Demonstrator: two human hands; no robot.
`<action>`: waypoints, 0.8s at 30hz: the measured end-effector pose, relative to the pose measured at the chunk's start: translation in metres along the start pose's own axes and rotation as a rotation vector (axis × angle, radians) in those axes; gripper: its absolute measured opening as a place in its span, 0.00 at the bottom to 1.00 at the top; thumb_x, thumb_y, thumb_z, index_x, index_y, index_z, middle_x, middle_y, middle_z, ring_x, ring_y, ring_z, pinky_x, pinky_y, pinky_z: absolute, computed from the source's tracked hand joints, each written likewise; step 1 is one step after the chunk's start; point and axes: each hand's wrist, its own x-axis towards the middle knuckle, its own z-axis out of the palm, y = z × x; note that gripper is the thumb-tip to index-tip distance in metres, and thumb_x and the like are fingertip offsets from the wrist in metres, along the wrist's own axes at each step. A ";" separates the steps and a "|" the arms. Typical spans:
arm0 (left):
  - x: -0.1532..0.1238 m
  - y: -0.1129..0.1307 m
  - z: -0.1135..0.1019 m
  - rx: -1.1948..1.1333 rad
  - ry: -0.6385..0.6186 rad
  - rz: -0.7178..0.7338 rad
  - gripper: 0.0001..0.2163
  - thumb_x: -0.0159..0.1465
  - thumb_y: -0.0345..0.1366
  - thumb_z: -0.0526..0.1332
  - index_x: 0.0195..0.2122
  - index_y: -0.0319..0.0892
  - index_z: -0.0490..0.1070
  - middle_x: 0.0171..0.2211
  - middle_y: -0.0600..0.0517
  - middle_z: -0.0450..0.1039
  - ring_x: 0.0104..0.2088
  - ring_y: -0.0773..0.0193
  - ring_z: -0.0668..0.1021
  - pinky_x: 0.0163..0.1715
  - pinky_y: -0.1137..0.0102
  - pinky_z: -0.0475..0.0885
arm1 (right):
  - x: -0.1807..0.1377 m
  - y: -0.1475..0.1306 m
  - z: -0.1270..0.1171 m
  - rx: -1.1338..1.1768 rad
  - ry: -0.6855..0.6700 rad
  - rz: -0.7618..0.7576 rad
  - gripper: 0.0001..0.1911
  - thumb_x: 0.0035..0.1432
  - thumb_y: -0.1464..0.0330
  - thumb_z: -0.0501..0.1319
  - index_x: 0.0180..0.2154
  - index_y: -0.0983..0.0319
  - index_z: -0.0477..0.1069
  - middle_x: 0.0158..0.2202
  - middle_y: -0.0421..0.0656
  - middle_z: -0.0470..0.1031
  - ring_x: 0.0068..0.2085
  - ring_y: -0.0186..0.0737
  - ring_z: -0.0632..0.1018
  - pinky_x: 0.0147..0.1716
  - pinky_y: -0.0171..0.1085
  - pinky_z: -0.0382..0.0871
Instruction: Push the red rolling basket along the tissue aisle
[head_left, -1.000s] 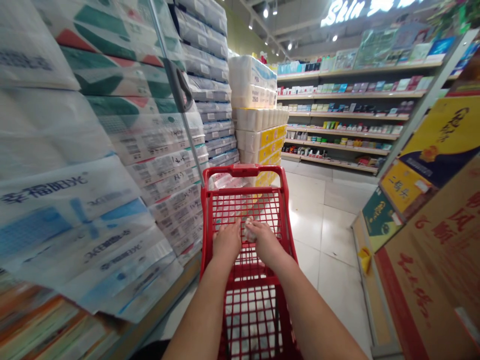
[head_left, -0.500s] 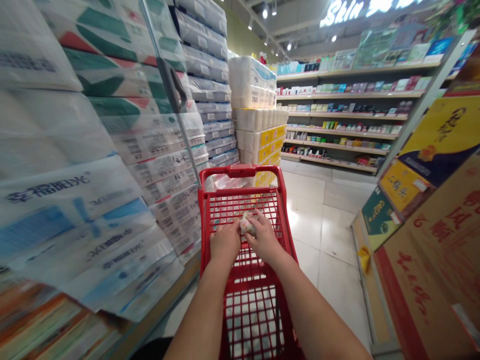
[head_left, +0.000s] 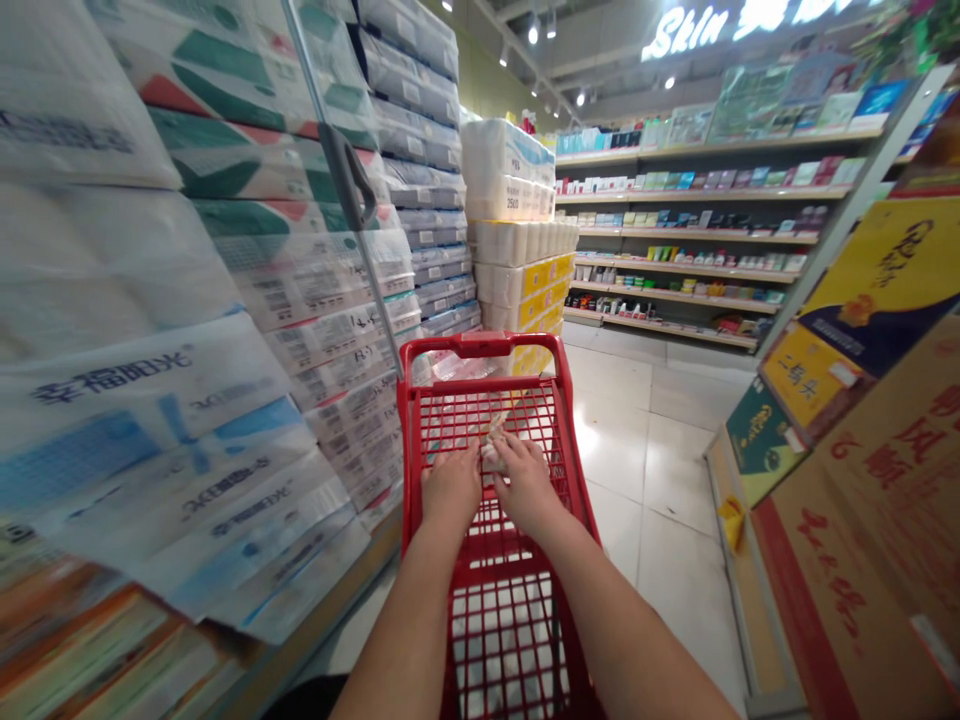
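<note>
Reaching over the red cart (head_left: pixel 480 346), the person's right hand (head_left: pixel 526 487) pinches a small pale wad (head_left: pixel 493 456) in a closed grip, just above the mesh and between both hands. The left hand (head_left: pixel 451 490) lies on the cart beside it, fingers bent down; whether its grip closes cannot be told. Tissue packs (head_left: pixel 225 300) are stacked close on the left.

- Both bare forearms (head_left: pixel 420 620) reach forward from the lower edge of the view, drawing closer together toward the wrists.
- Left hand (head_left: pixel 450 488) lies palm down with its back up, wrist straight. Its fingers bend forward and downward and the tips are hidden, so how far it is closed cannot be told.
- Right hand (head_left: pixel 526 485) sits just beside the left hand, palm down, with its fingers (head_left: pixel 517 452) curled in tight and the thumb side toward the left hand.
</note>
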 end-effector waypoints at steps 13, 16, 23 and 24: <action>-0.001 -0.002 -0.002 -0.017 -0.004 0.010 0.21 0.69 0.38 0.45 0.61 0.50 0.61 0.48 0.46 0.75 0.49 0.53 0.73 0.44 0.57 0.68 | -0.004 -0.006 -0.011 0.107 0.009 0.106 0.19 0.48 0.78 0.56 0.43 0.63 0.74 0.63 0.50 0.58 0.57 0.45 0.67 0.55 0.42 0.64; -0.001 -0.003 -0.004 -0.023 -0.031 0.016 0.21 0.68 0.37 0.47 0.61 0.50 0.60 0.50 0.47 0.74 0.50 0.53 0.72 0.44 0.58 0.68 | 0.001 -0.012 -0.017 0.377 0.017 0.123 0.08 0.45 0.74 0.60 0.31 0.62 0.75 0.54 0.46 0.69 0.50 0.42 0.74 0.51 0.37 0.67; -0.001 -0.003 -0.004 -0.021 -0.031 0.011 0.21 0.69 0.38 0.45 0.62 0.50 0.60 0.50 0.47 0.74 0.50 0.53 0.71 0.45 0.58 0.68 | 0.010 -0.005 -0.014 0.754 -0.072 0.496 0.10 0.49 0.66 0.57 0.31 0.63 0.73 0.26 0.41 0.75 0.27 0.38 0.76 0.27 0.35 0.68; 0.000 -0.002 -0.003 -0.019 -0.026 0.010 0.21 0.69 0.39 0.44 0.62 0.49 0.60 0.50 0.46 0.74 0.50 0.53 0.71 0.45 0.57 0.68 | 0.011 -0.002 -0.014 0.698 -0.054 0.534 0.09 0.50 0.65 0.57 0.30 0.63 0.73 0.26 0.42 0.75 0.27 0.39 0.76 0.27 0.35 0.67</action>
